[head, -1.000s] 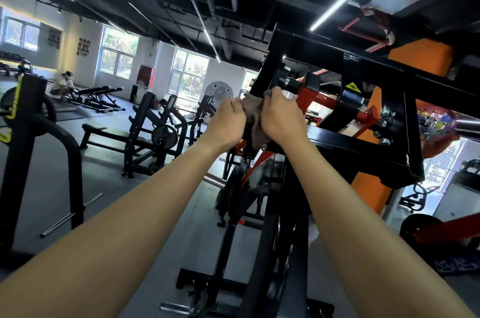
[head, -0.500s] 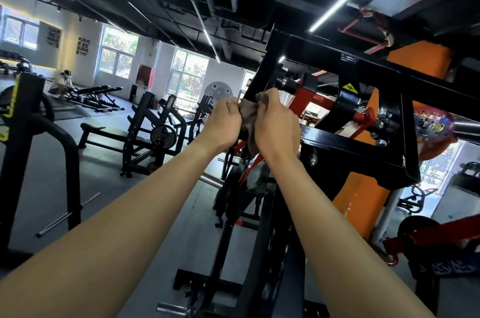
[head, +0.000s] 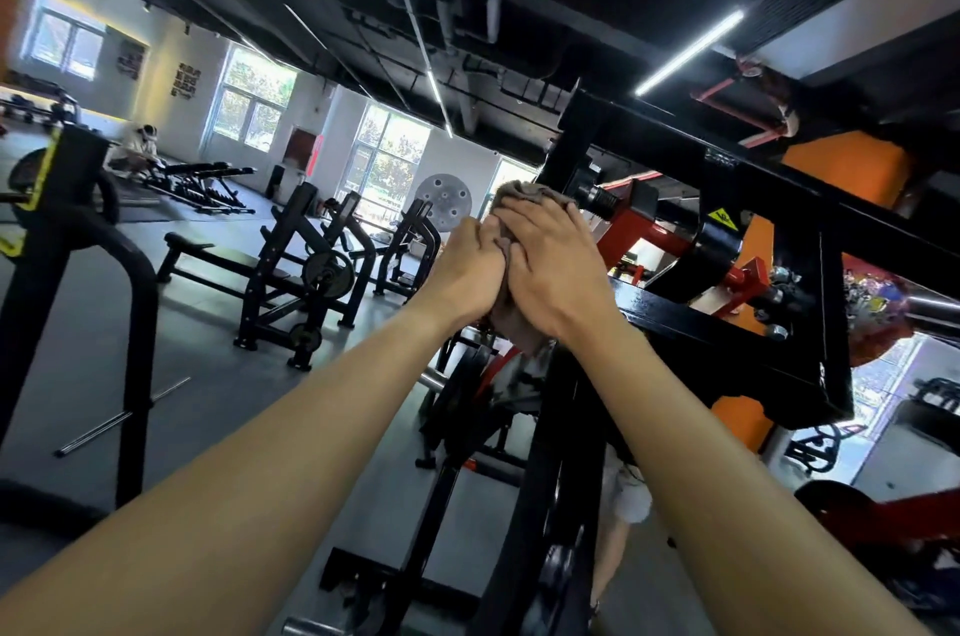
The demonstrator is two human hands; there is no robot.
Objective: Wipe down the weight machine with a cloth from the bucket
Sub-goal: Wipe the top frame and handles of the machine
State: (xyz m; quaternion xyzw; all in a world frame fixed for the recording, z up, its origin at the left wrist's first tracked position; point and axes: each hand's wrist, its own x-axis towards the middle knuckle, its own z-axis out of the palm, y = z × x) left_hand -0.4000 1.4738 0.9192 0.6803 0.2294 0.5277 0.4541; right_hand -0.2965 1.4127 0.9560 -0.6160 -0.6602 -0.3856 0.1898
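While the left hand (head: 467, 267) clenches the crumpled cloth (head: 523, 193), the right hand (head: 553, 266) presses it flat-fingered.

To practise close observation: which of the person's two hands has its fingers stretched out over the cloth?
The right hand, fingers laid out across the cloth; the left hand is curled into a fist gripping it.

Open air lay left of my left hand (head: 465, 269). Right of my right hand (head: 553, 266), the black crossbeam (head: 675, 152) and red pivot arm (head: 641, 232) crowded close.
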